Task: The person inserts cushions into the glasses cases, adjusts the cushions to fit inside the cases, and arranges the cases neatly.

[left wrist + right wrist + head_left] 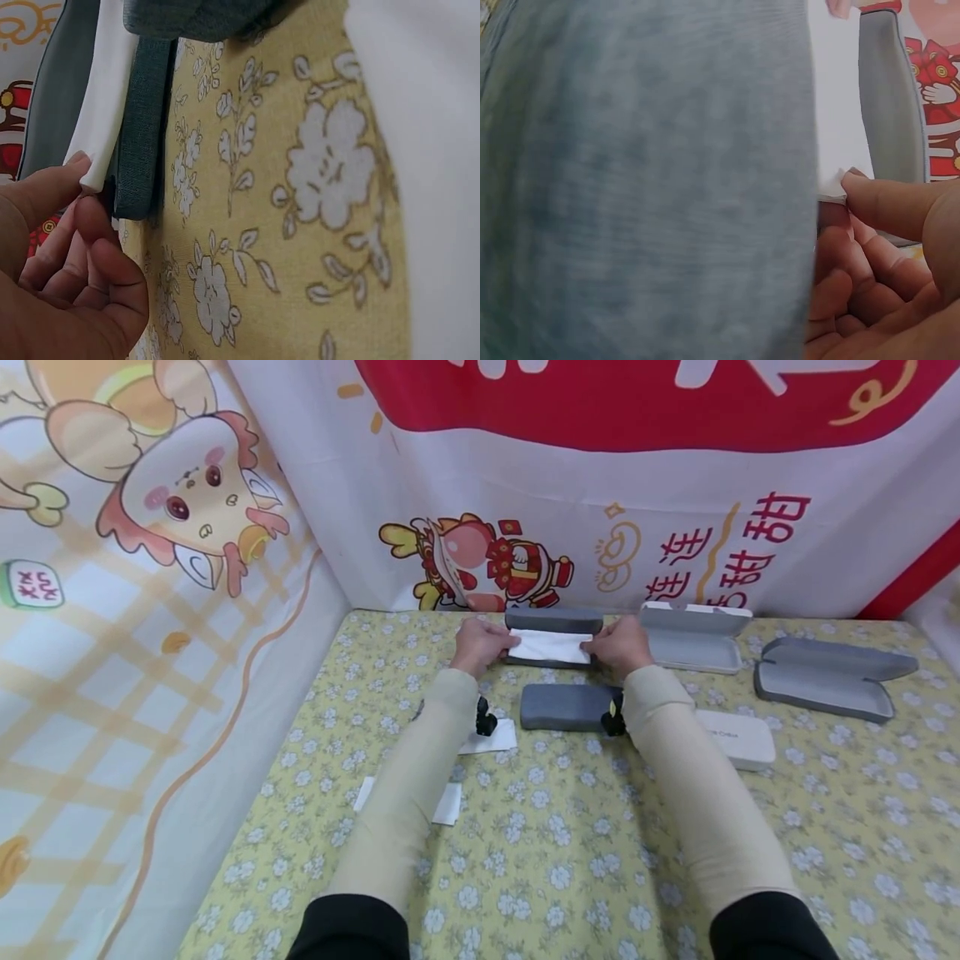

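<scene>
As left fingers (96, 221) and right fingers (836, 250) pinch white sheet (551, 645) edges, open case (553, 622) beneath, narrow gap to closed case (564, 708).

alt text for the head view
A person's left hand and right hand pinch the ends of a white cloth over an open grey case on a floral tablecloth. Nearer lie a closed grey case and a white case. Further right are two open cases.

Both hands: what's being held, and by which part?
A white strip, cloth or paper: left hand pinches one end, right hand the opposite end.
</scene>
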{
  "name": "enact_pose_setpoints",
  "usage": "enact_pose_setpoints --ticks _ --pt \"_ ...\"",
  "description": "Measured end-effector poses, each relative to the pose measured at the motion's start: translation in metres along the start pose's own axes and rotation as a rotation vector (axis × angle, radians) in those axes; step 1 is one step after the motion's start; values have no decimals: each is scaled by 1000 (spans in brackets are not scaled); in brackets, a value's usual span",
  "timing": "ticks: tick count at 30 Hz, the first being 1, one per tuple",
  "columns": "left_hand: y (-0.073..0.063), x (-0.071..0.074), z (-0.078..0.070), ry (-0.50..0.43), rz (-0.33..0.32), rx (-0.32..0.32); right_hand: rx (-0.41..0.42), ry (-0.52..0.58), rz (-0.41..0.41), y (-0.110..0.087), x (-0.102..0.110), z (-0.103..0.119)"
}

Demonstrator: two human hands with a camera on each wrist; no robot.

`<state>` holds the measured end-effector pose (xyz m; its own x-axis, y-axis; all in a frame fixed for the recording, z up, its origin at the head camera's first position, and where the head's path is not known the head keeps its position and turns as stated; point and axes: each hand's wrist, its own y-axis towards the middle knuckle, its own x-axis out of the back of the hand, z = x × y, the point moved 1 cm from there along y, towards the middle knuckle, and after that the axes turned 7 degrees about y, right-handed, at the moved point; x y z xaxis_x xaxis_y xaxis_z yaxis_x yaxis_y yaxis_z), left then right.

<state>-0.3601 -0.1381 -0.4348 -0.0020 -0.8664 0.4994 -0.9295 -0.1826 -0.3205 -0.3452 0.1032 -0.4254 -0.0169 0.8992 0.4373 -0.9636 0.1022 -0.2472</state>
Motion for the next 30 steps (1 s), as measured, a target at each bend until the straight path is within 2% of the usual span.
enact_pose_setpoints --ticks 6,11,15,24,30 --pt "2 0 3 58 -4 -32 2 0 -49 0 -4 -3" --pt "1 -1 5 105 -51 -127 32 -25 -72 -1 -5 -3" --pt "-1 -3 6 114 -92 -175 49 -36 -83 -1 -7 -3" --pt "-3 -7 10 124 -137 -224 62 -83 -86 -4 -8 -4" --pt "-2 -1 10 109 -131 -241 147 -108 -97 -5 1 -8"
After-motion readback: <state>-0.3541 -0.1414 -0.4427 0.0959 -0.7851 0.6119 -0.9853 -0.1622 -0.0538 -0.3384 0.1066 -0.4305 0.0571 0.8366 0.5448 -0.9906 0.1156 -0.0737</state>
